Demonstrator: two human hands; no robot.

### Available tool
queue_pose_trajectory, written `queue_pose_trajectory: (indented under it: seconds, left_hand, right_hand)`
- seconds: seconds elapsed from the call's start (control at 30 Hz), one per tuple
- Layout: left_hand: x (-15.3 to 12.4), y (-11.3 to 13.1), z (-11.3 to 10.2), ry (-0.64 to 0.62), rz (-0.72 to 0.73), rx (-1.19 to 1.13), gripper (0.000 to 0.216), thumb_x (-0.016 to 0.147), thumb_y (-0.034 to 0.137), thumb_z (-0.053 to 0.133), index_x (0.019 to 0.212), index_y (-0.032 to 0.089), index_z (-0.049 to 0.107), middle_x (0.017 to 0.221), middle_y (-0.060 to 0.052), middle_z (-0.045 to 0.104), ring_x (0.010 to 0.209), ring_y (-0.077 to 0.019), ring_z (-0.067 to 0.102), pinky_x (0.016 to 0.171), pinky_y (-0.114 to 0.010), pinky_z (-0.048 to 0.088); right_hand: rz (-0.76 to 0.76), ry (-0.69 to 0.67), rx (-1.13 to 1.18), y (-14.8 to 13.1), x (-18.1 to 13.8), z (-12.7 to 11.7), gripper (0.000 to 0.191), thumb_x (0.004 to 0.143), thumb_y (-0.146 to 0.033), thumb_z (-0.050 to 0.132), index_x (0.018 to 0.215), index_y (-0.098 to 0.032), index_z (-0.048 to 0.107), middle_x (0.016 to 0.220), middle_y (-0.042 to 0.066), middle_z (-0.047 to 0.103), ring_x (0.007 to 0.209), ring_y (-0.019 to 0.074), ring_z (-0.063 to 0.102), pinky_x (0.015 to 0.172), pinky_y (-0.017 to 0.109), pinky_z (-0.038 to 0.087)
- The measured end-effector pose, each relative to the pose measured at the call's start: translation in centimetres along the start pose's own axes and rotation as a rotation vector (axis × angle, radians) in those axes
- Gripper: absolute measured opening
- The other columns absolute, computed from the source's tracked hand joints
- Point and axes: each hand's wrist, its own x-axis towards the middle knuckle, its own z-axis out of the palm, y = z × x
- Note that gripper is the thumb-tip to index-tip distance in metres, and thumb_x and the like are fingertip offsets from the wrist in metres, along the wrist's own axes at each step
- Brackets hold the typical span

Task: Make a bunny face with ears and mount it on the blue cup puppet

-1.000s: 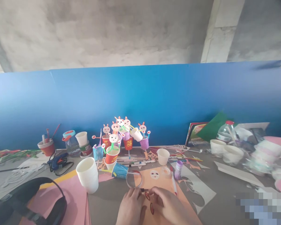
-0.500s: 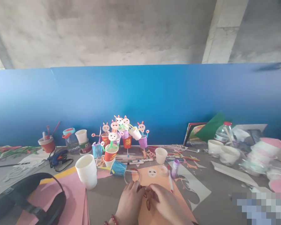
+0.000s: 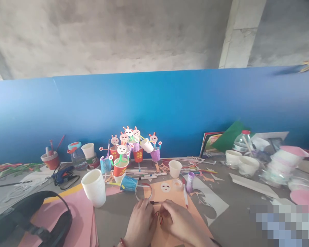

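Note:
My left hand [image 3: 142, 219] and my right hand [image 3: 175, 216] are close together over an orange sheet of paper [image 3: 177, 195], fingers curled in. At the fingertips of my left hand is a small dark-outlined paper ear [image 3: 157, 214]. Another paper ear [image 3: 161, 220], with a reddish middle, shows at the fingers of my right hand. A dark pen [image 3: 156, 202] lies just beyond my fingertips. Farther up the sheet rests a round paper face [image 3: 166, 187]. Beside it are a roll of clear tape [image 3: 178, 185] and a white marker [image 3: 185, 199].
A stack of white paper cups [image 3: 94, 188], pink paper [image 3: 79, 219] and a black headset [image 3: 54, 206] are on the left. Rabbit-faced cup figures [image 3: 121, 164] stand behind, near a tipped blue cup [image 3: 128, 183]. A purple glue stick [image 3: 190, 181] and cut white paper [image 3: 216, 202] are right.
Both paper ears have shifted slightly up and closer together between my hands. More of the dark pen shows beyond my fingers. The view has moved a little.

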Motion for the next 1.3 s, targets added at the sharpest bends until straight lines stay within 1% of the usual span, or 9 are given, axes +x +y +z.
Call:
queue_pose_trajectory:
  seconds: [0.1, 0.23, 0.37, 0.6, 0.73, 0.9, 1.03, 1.17, 1.3]
  left_hand:
    - [0.0, -0.2, 0.1, -0.002, 0.002, -0.062, 0.012, 0.084, 0.013, 0.049, 0.078, 0.018, 0.059, 0.092, -0.008, 0.062, 0.089, -0.0249, 0.057, 0.078, -0.035, 0.045]
    - [0.2, -0.9, -0.7, -0.038, 0.060, -0.159, 0.014, 0.084, 0.011, 0.048, 0.081, 0.019, 0.060, 0.090, -0.007, 0.062, 0.085, -0.0219, 0.058, 0.076, -0.031, 0.045]
    - [0.4, -1.5, -1.7, -0.096, 0.147, -0.205, 0.023, 0.075, 0.004, 0.052, 0.085, 0.021, 0.063, 0.094, -0.004, 0.060, 0.090, -0.0214, 0.057, 0.079, -0.029, 0.044]
    - [0.5, -1.6, -1.3, -0.069, 0.178, -0.199, 0.022, 0.090, 0.012, 0.046, 0.088, 0.021, 0.066, 0.090, -0.005, 0.060, 0.086, -0.0211, 0.057, 0.076, -0.029, 0.044]
    - [0.5, -1.6, -1.0, -0.054, 0.162, -0.167, 0.022, 0.089, 0.011, 0.048, 0.083, 0.021, 0.066, 0.088, -0.004, 0.060, 0.084, -0.0203, 0.056, 0.074, -0.028, 0.044]
    - [0.3, -1.4, -1.0, -0.068, 0.135, -0.141, 0.018, 0.088, 0.010, 0.049, 0.083, 0.019, 0.064, 0.091, -0.005, 0.061, 0.087, -0.0214, 0.056, 0.076, -0.029, 0.044]
    - [0.4, -1.1, -1.3, -0.078, 0.130, -0.135, 0.016, 0.088, 0.012, 0.051, 0.090, 0.019, 0.064, 0.095, -0.006, 0.062, 0.090, -0.0224, 0.056, 0.079, -0.031, 0.045]
    - [0.5, -1.0, -1.4, -0.101, 0.133, -0.108, 0.018, 0.089, 0.013, 0.050, 0.084, 0.021, 0.065, 0.092, -0.005, 0.061, 0.087, -0.0216, 0.055, 0.077, -0.030, 0.045]
    - [0.4, -1.0, -1.2, -0.080, 0.115, -0.123, 0.018, 0.087, 0.010, 0.050, 0.083, 0.020, 0.064, 0.092, -0.005, 0.061, 0.087, -0.0217, 0.056, 0.077, -0.030, 0.044]
  right_hand:
    - [-0.001, 0.005, 0.016, 0.0, 0.1, 0.0, 0.018, 0.074, -0.013, 0.051, 0.085, -0.024, 0.061, 0.089, -0.001, 0.071, 0.082, 0.0161, 0.066, 0.068, 0.021, 0.042]
    - [-0.013, -0.007, 0.016, -0.2, 0.1, -0.2, 0.020, 0.070, -0.011, 0.055, 0.084, -0.024, 0.062, 0.087, -0.002, 0.070, 0.080, 0.0159, 0.065, 0.066, 0.020, 0.041]
    - [-0.035, -0.032, 0.015, -0.3, 0.2, -0.2, 0.024, 0.071, -0.011, 0.054, 0.086, -0.026, 0.065, 0.089, -0.003, 0.069, 0.079, 0.0156, 0.064, 0.066, 0.021, 0.040]
    - [-0.053, -0.034, 0.005, -0.2, 0.2, -0.2, 0.018, 0.077, -0.014, 0.055, 0.084, -0.026, 0.066, 0.083, -0.003, 0.066, 0.073, 0.0143, 0.063, 0.062, 0.020, 0.038]
    - [-0.050, -0.044, 0.025, -0.4, 0.1, -0.7, 0.015, 0.083, -0.017, 0.055, 0.081, -0.025, 0.067, 0.086, -0.002, 0.067, 0.076, 0.0155, 0.065, 0.064, 0.021, 0.039]
    - [-0.005, -0.051, 0.021, -0.7, 0.0, -0.9, 0.013, 0.080, -0.015, 0.056, 0.081, -0.024, 0.065, 0.086, 0.000, 0.068, 0.078, 0.0171, 0.066, 0.066, 0.022, 0.042]
    - [-0.045, -0.060, -0.026, -0.7, 0.1, -0.8, 0.017, 0.080, -0.014, 0.056, 0.088, -0.025, 0.065, 0.089, -0.001, 0.067, 0.079, 0.0170, 0.065, 0.066, 0.022, 0.041]
    - [-0.055, -0.092, -0.052, -0.8, 0.1, -0.9, 0.018, 0.083, -0.015, 0.052, 0.084, -0.026, 0.066, 0.088, -0.001, 0.065, 0.076, 0.0156, 0.066, 0.063, 0.022, 0.038]
    - [-0.011, -0.088, -0.032, -0.9, 0.1, -1.1, 0.016, 0.081, -0.013, 0.054, 0.082, -0.024, 0.065, 0.087, -0.001, 0.066, 0.077, 0.0162, 0.065, 0.064, 0.022, 0.039]
